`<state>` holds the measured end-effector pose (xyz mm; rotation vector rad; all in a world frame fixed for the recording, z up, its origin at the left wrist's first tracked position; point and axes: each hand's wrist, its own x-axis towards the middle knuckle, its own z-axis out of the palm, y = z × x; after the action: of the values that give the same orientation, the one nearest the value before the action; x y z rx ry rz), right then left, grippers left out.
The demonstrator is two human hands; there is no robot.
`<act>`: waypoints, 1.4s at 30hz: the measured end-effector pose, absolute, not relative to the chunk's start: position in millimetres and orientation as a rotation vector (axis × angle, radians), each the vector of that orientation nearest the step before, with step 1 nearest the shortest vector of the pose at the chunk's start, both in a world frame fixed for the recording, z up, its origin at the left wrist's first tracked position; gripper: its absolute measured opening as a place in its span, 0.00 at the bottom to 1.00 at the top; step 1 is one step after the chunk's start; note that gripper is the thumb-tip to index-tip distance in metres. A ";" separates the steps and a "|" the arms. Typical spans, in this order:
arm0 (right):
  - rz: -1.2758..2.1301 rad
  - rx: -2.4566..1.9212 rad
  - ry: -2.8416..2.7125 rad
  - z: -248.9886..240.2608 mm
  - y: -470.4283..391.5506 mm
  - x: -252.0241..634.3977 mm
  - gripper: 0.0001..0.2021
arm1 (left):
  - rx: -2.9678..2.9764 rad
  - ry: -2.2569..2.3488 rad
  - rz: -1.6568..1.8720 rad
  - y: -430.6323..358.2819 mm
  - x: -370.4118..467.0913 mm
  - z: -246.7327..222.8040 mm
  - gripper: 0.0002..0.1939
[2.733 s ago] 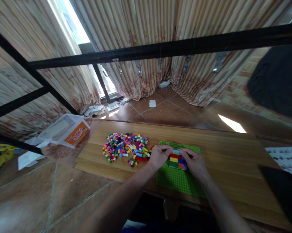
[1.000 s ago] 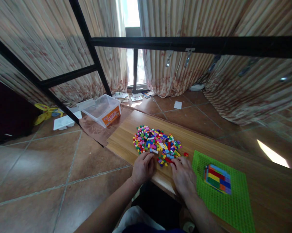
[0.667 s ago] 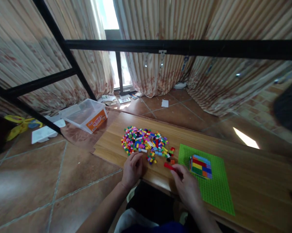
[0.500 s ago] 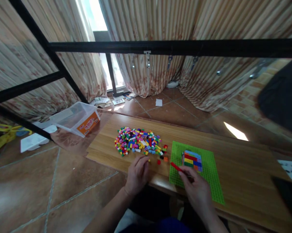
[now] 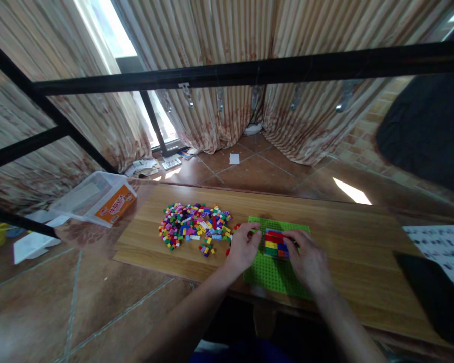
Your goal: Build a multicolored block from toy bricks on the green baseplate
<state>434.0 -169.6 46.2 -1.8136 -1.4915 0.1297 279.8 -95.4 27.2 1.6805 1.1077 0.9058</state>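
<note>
A green baseplate lies on the wooden table, bearing a block of red, yellow, blue, green and orange bricks. My right hand is at the block's right side, fingers pinched on a long red brick lying along its top. My left hand is over the baseplate's left edge, beside the block, its fingers curled together; whatever they hold is too small to tell. A heap of small coloured bricks spreads to the left, with a small cluster in front of it.
A clear plastic box with an orange label stands on the floor left of the wooden table. At the table's right end are a dark flat object and a printed sheet. A black metal rail crosses behind.
My right hand has brought the long red brick onto the brick block. My left hand has moved right, from the loose bricks to the baseplate. The view has turned to the right.
</note>
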 end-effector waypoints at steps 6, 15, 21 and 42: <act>0.039 -1.806 -1.509 30.3 -164.5 432.2 0.15 | 1.595 1.092 0.896 -87.4 289.6 19.6 0.11; 0.081 -1.793 -1.431 27.9 -165.1 434.5 0.14 | 1.451 1.013 0.864 -84.8 300.3 12.8 0.11; 0.133 -1.754 -1.387 27.0 -163.7 435.1 0.13 | 1.455 1.032 0.853 -85.2 302.7 9.6 0.11; 0.725 -1.650 -0.669 13.4 -154.4 435.8 0.20 | 1.338 1.067 0.892 -91.4 307.7 20.5 0.09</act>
<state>435.8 -154.4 13.4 -1.6502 -0.6686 0.7255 307.7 -91.4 20.5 1.3382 1.0665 0.8917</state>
